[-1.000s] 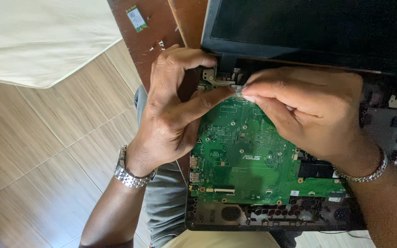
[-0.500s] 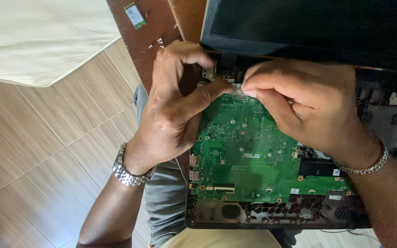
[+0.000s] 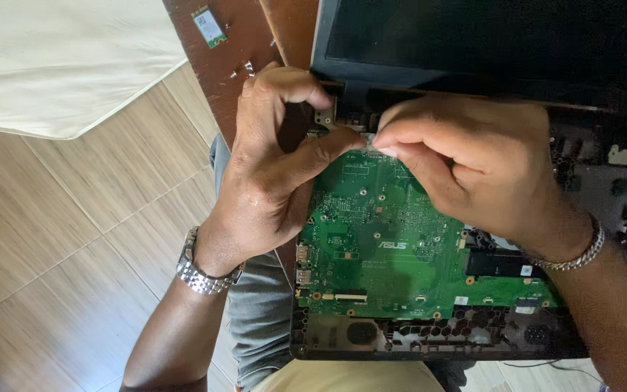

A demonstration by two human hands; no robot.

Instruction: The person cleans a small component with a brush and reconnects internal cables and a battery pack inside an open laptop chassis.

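Green circuit board in an opened laptop, both hands pinching at its top edge.

Wood-plank floor (image 3: pixel 59 210) and a brown tabletop (image 3: pixel 230 43) frame the dark laptop shell (image 3: pixel 429 341), screen (image 3: pixel 488 40) tilted up behind; the circuit board (image 3: pixel 386 247) lies bare inside the shell (near the person's lap). Left hand (image 3: pixel 273 174) presses its thumb to the board's top edge, grip closed on a small pale connector (image 3: pixel 371 141); right hand (image 3: pixel 473 167) pinches the same connector from the other side. Each wrist wears metal: a watch (image 3: pixel 201 272) on the left, a bracelet (image 3: pixel 578 254) on the right. A small green card (image 3: pixel 210 26) and loose screws (image 3: pixel 244 69) lie on the tabletop.
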